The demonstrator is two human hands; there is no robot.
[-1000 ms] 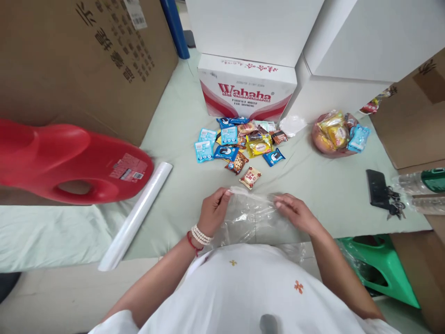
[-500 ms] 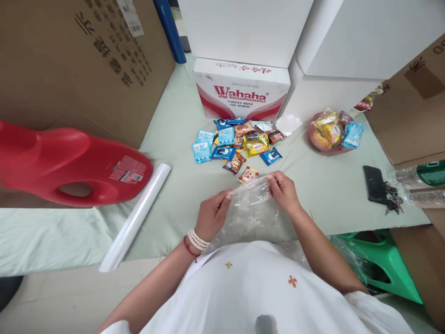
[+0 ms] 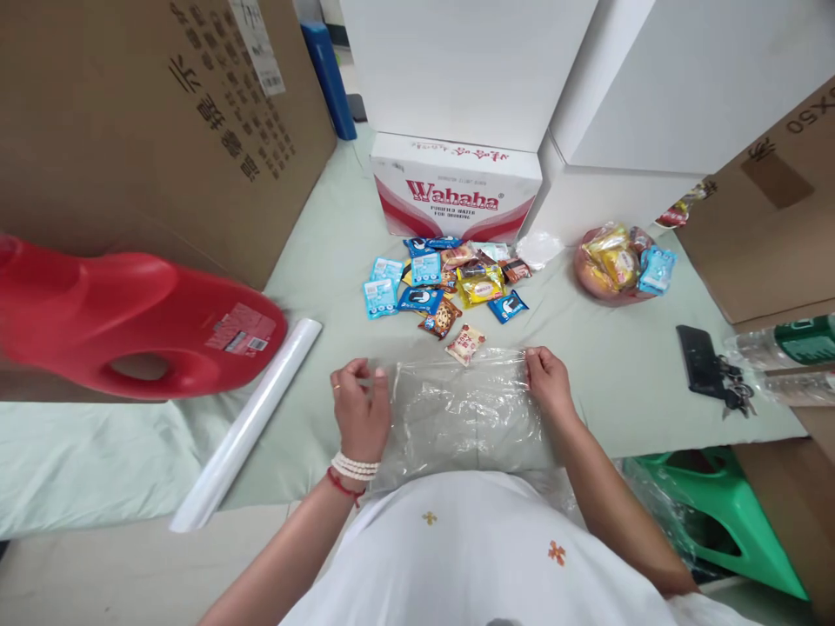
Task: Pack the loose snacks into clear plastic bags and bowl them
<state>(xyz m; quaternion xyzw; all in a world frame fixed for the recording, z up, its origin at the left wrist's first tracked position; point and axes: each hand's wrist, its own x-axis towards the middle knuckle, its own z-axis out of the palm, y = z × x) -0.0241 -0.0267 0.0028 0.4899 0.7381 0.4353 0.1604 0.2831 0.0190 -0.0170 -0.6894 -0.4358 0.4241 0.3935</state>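
A clear plastic bag (image 3: pixel 466 413) lies spread flat in front of me, its opening toward the snacks. My right hand (image 3: pixel 549 380) pinches the bag's upper right corner between thumb and fingers. At the bag's left edge is my left hand (image 3: pixel 361 410), with thumb and bent fingers apart; I see no plastic gripped between them. Just beyond the opening lies a cream-coloured snack packet (image 3: pixel 465 343). Behind it is a loose pile of wrapped snacks, including a yellow packet (image 3: pixel 481 287), a brown cookie packet (image 3: pixel 441 318), blue packets (image 3: pixel 508 306) and light blue packets (image 3: pixel 380 297).
A Wahaha carton (image 3: pixel 457 198) stands behind the snacks. To the right are a bowl of snacks (image 3: pixel 591 283), a black phone-like object (image 3: pixel 699 361), keys (image 3: pixel 737 396) and bottles (image 3: pixel 805 343). Leftward lie a plastic roll (image 3: pixel 251 422) and a red jug (image 3: pixel 170 287). A green stool (image 3: pixel 744 522) stands below.
My hands have moved apart, the left one to the left with its thumb and fingers parting. The bag, bunched between them before, is now spread wide and flat.
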